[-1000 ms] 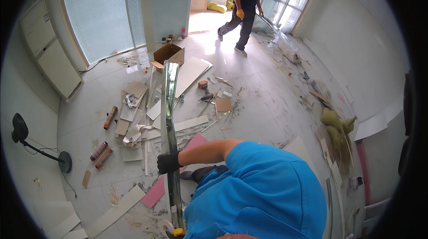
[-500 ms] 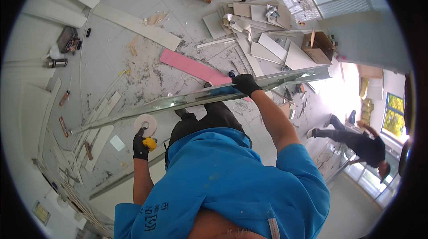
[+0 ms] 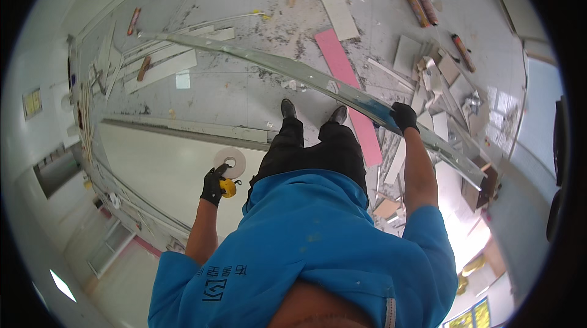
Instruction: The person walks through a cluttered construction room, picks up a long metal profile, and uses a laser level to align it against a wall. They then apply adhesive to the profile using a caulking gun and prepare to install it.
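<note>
My right hand point(image 3: 404, 117), in a black glove, is closed around a long, silvery metal channel point(image 3: 287, 70). The channel slants from the far left down to the right, above the floor and in front of my feet. Lower on the left, my gloved left hand point(image 3: 212, 188) grips a yellow tape measure point(image 3: 228, 188). A finger of the same hand goes into the core of a wide, pale roll of tape point(image 3: 239, 158). Its other fingers are partly hidden behind the tape measure.
A large white panel point(image 3: 153, 160) lies on the left. Beyond the channel lie a pink board strip point(image 3: 336, 62) and long white offcuts point(image 3: 330, 0). At right are a scrap heap point(image 3: 431, 77), a cardboard box point(image 3: 474, 196) and several orange canisters point(image 3: 414, 7).
My body and view have turned to the left. The channel still sits in my right hand, and the tape roll and tape measure in my left. The other person has left the view.
</note>
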A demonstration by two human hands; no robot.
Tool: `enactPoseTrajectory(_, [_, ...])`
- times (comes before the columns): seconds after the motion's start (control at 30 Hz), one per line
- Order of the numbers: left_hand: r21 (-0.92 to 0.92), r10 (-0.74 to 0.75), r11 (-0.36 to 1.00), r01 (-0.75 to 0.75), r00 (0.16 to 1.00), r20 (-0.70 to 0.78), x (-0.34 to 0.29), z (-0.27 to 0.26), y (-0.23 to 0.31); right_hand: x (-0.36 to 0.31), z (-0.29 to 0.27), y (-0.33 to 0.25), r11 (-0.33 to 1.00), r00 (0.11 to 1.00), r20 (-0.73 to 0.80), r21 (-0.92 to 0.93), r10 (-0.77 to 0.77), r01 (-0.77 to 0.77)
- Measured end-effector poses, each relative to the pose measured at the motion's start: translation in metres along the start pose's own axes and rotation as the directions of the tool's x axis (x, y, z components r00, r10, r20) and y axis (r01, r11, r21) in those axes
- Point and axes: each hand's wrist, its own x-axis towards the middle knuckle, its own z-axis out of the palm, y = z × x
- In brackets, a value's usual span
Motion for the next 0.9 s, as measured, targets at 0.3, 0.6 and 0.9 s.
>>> enactPoseTrajectory(0.3, [-0.172, -0.064, 0.984, 0.051, 0.996, -0.068, -0.024, 0.009, -0.066, 0.055, 0.000, 0.037, 0.991, 0.998, 0.064, -0.134, 0.007, 0.002])
enactPoseTrajectory(0.6, [-0.276, -0.119, 0.957, 0.087, 0.988, -0.101, -0.026, -0.005, -0.093, 0.084, -0.049, -0.009, 0.997, 0.993, -0.091, 0.015, -0.080, 0.082])
enactPoseTrajectory(0.9, [-0.425, -0.041, 0.905, -0.003, 0.995, -0.095, 0.029, -0.038, -0.089, 0.080, -0.123, -0.212, 0.902, 0.904, 0.127, 0.212, -0.408, 0.377])
